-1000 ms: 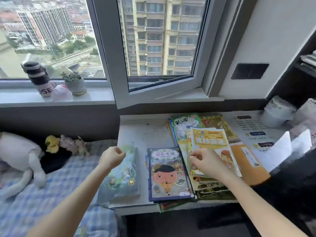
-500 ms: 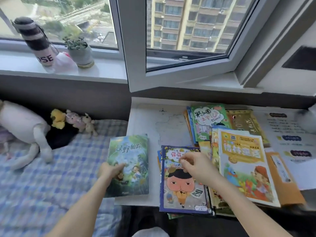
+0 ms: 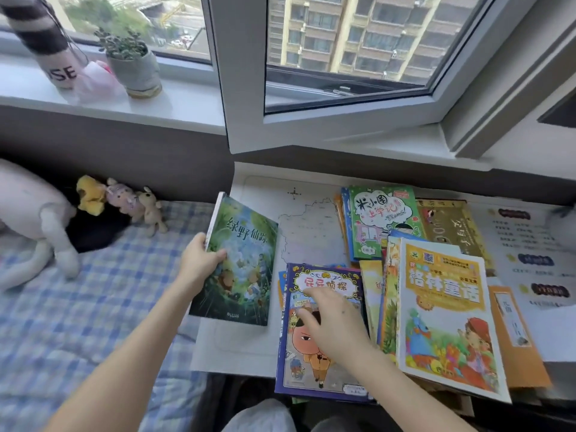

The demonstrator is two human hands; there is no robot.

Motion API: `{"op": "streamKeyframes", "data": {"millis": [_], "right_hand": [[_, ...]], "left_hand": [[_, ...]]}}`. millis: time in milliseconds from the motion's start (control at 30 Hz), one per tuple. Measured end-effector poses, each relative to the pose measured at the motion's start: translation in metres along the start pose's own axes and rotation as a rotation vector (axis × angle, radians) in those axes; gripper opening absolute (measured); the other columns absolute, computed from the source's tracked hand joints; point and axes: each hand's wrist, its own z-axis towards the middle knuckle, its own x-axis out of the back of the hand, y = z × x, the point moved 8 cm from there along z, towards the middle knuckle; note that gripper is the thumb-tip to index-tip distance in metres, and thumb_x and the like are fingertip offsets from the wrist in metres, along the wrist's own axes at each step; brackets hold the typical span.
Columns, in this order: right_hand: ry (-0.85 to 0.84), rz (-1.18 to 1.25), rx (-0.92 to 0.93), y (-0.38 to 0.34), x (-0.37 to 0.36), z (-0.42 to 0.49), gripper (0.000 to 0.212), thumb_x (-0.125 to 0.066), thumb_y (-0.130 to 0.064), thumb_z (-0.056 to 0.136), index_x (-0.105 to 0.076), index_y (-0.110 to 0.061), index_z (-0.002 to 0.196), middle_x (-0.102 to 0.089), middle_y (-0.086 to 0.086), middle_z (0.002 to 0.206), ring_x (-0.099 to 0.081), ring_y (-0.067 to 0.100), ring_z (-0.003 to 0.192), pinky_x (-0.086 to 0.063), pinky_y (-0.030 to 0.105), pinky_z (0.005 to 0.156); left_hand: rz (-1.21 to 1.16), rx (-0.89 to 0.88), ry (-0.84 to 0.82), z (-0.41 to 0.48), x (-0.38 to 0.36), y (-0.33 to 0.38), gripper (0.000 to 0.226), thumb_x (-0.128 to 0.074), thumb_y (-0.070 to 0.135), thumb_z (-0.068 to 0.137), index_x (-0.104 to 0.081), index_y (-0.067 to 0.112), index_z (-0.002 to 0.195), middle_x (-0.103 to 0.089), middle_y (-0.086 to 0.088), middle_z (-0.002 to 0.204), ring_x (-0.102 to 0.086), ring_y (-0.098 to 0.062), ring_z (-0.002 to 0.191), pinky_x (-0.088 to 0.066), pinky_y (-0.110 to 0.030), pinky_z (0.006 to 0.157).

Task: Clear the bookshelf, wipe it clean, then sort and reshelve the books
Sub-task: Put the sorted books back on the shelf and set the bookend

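My left hand (image 3: 201,263) grips the left edge of a green picture book (image 3: 246,275), which is tilted up off the white desk (image 3: 311,213). On a blue-bordered cartoon book (image 3: 314,366) at the desk's front rests my right hand (image 3: 333,322), fingers bent, fingertips touching the cover. To the right lies a spread pile: a yellow fairy-tale book (image 3: 442,313) on top, a green cartoon book (image 3: 383,219) behind, a gold book (image 3: 452,226), an orange booklet (image 3: 514,332).
A checked bedspread (image 3: 93,307) lies left of the desk, with a pale plush toy (image 3: 31,213) and small dolls (image 3: 124,201). On the windowsill stand a potted plant (image 3: 134,63) and a striped bottle (image 3: 46,42). An open window sash (image 3: 311,126) juts over the desk's back.
My left hand has taken hold of the green book and lifted its left side off the desk. My right hand slid down the blue-bordered book's cover. The view has moved closer.
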Motion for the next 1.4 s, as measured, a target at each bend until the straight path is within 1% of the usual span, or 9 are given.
{"op": "streamKeyframes", "data": {"millis": [267,400,500,600,833,933,1067,1233,1400], "right_hand": [[0.111,-0.135,0.006,0.018,0.02,0.011,0.032,-0.053,-0.025,0.097,-0.058,-0.017,0.127,-0.057,-0.004,0.13,-0.05,0.015,0.123,-0.039,0.027,0.099],[0.445,-0.311,0.014,0.023,0.066,-0.012,0.04,-0.069,-0.032,0.086,-0.064,-0.015,0.122,-0.062,0.007,0.127,-0.057,0.03,0.119,-0.045,0.045,0.098],[0.217,-0.419,-0.402,0.079,0.066,-0.028,0.097,-0.053,-0.068,0.081,-0.006,-0.023,0.154,-0.014,0.01,0.16,-0.015,0.031,0.147,-0.02,0.049,0.116],[0.06,-0.353,-0.619,0.116,0.057,-0.046,0.109,-0.05,-0.071,0.081,0.024,-0.026,0.148,0.013,0.01,0.16,0.004,0.035,0.147,-0.016,0.052,0.117],[0.035,-0.304,-0.59,0.125,0.072,-0.073,0.106,-0.063,-0.04,0.081,0.015,-0.032,0.151,0.003,0.004,0.162,-0.019,0.026,0.146,-0.031,0.044,0.112],[0.026,-0.388,-0.56,0.121,0.069,-0.077,0.101,-0.059,-0.046,0.084,0.016,-0.03,0.151,0.002,0.005,0.161,-0.022,0.025,0.145,-0.032,0.041,0.11],[0.09,-0.315,-0.534,0.119,0.074,-0.081,0.08,-0.056,-0.051,0.09,-0.015,-0.025,0.154,-0.023,-0.002,0.157,-0.028,0.018,0.143,-0.032,0.038,0.111],[0.542,0.006,-0.763,0.159,0.129,-0.11,0.044,-0.057,-0.031,0.094,-0.055,-0.006,0.131,-0.063,0.012,0.124,-0.057,0.029,0.115,-0.044,0.036,0.088],[0.455,0.363,-0.973,0.216,0.118,-0.113,0.047,-0.053,-0.036,0.096,-0.049,-0.007,0.133,-0.06,0.01,0.118,-0.057,0.024,0.1,-0.048,0.035,0.078]], "left_hand": [[0.534,0.059,0.009,0.046,-0.022,-0.012,0.043,-0.055,0.024,0.094,-0.043,0.003,0.129,-0.05,-0.022,0.127,-0.048,-0.038,0.115,-0.041,-0.041,0.09],[0.433,-0.097,-0.054,0.011,-0.047,-0.004,0.037,-0.05,0.027,0.096,-0.053,0.003,0.124,-0.059,-0.02,0.121,-0.056,-0.036,0.109,-0.047,-0.039,0.088],[0.232,-0.046,-0.41,-0.041,-0.097,-0.006,0.042,-0.044,0.043,0.098,-0.061,0.006,0.1,-0.071,-0.016,0.092,-0.069,-0.031,0.083,-0.056,-0.04,0.076],[0.305,-0.07,-0.581,-0.077,-0.128,-0.002,0.045,-0.039,0.047,0.099,-0.056,0.005,0.096,-0.069,-0.013,0.09,-0.07,-0.029,0.076,-0.058,-0.04,0.073],[0.667,-0.334,-0.363,-0.087,-0.118,0.027,0.026,-0.043,0.034,0.1,-0.049,0.008,0.1,-0.062,-0.013,0.107,-0.06,-0.031,0.098,-0.038,-0.032,0.07],[0.517,-0.503,-0.216,-0.112,-0.114,0.061,0.023,-0.043,0.027,0.1,-0.05,0.007,0.108,-0.056,-0.011,0.109,-0.055,-0.029,0.1,-0.03,-0.03,0.07],[0.212,-0.385,-0.571,-0.147,-0.167,0.071,0.032,-0.044,0.024,0.099,-0.054,0.007,0.125,-0.062,-0.009,0.12,-0.057,-0.024,0.109,-0.043,-0.03,0.086],[-0.04,-0.162,-0.777,-0.166,-0.213,0.081,0.04,-0.046,0.024,0.097,-0.058,-0.004,0.122,-0.063,-0.019,0.12,-0.06,-0.029,0.11,-0.047,-0.036,0.094],[-0.061,-0.06,-0.792,-0.175,-0.239,0.097,0.028,-0.051,0.026,0.094,-0.045,0.01,0.073,-0.043,-0.003,0.068,-0.041,-0.017,0.061,-0.032,-0.028,0.057]]}}
